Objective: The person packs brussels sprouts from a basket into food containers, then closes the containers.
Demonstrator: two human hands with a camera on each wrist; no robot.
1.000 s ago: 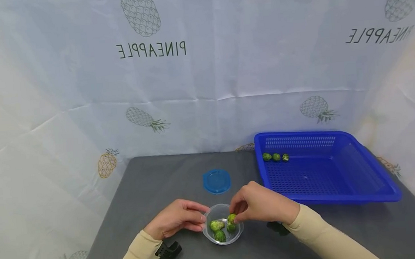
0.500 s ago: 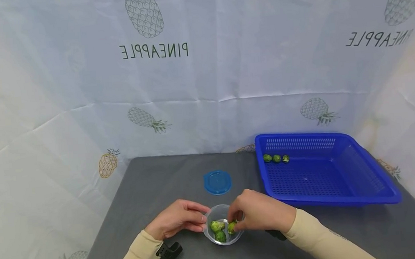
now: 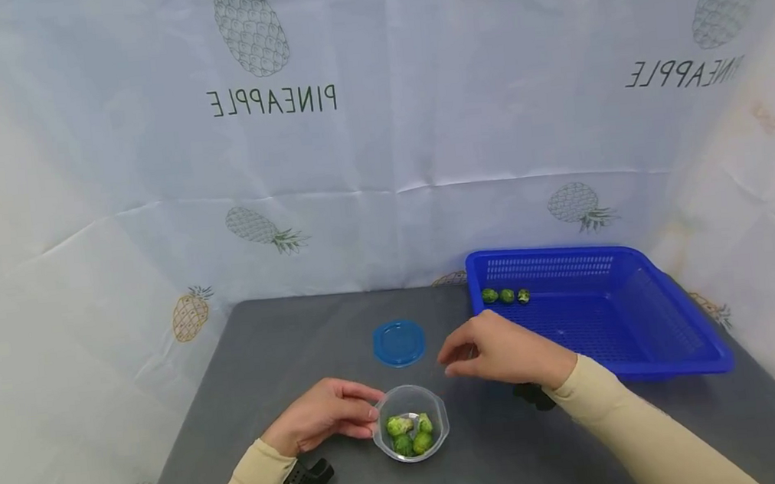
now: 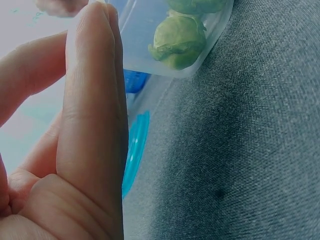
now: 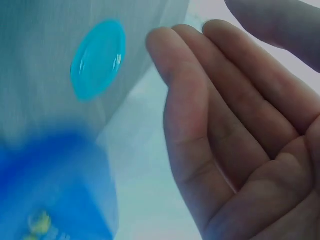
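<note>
A clear plastic bowl point(image 3: 437, 431) stands on the table with several Brussels sprouts point(image 3: 402, 425) inside. My left hand point(image 3: 326, 414) pinches the bowl's left rim between thumb and fingers. In the left wrist view the thumb point(image 4: 92, 110) lies along the near side, and a sprout point(image 4: 180, 41) shows through the bowl wall. My right hand point(image 3: 507, 349) is in the air between the bowl and the blue basket point(image 3: 698, 359), its fingers loosely bent. In the right wrist view nothing lies in the palm. Three more sprouts point(image 3: 507, 295) sit in the basket's far left corner.
A round blue lid point(image 3: 399, 343) lies flat on the grey table point(image 3: 286, 343) just behind the bowl. A curtain printed with pineapples point(image 3: 366, 152) hangs behind the table. The basket takes up the table's right side.
The right hand has let go of a sprout in the bowl, then lifted out and moved up and right. The left hand keeps its hold on the rim.
</note>
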